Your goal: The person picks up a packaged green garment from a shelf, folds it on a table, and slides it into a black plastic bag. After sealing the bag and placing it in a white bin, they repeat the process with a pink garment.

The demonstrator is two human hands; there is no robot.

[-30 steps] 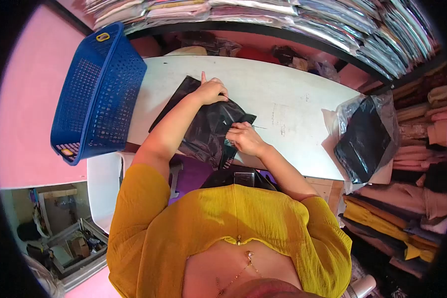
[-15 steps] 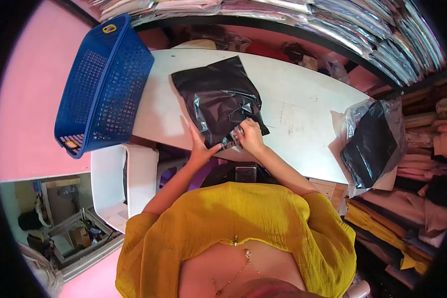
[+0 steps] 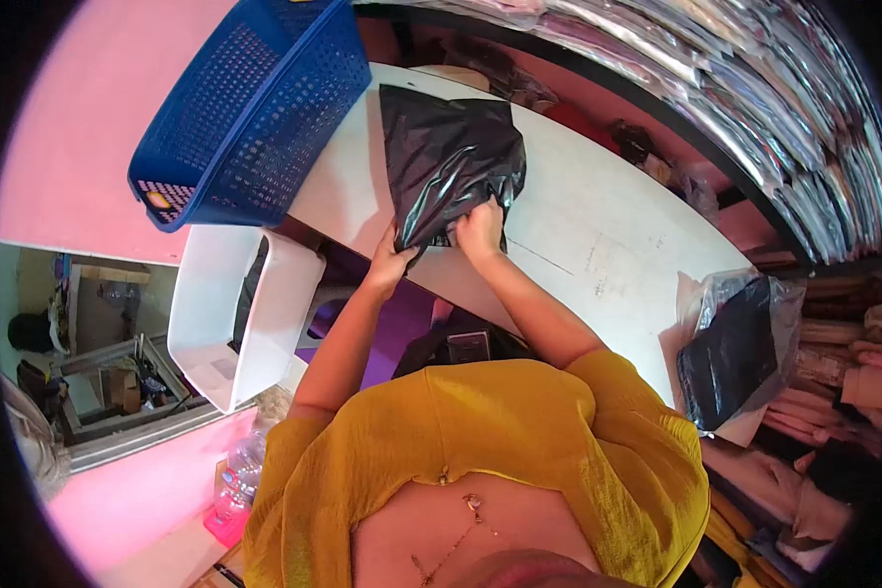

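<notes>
Glossy black plastic bag [image 3: 446, 147] lies on the left part of the white flat table [image 3: 559, 196] — likely light, soft, slippery, best gripped by its near edge. Left hand [image 3: 390, 265] pinches its near-left corner; right hand [image 3: 480, 231], fingers curled, grips the near-right side.

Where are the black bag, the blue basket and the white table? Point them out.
Black bag [image 3: 453, 147], head view: middle of its upper face.
Blue basket [image 3: 290, 137], head view: its perforated side wall.
White table [image 3: 580, 201], head view: bare patch of its top.
</notes>
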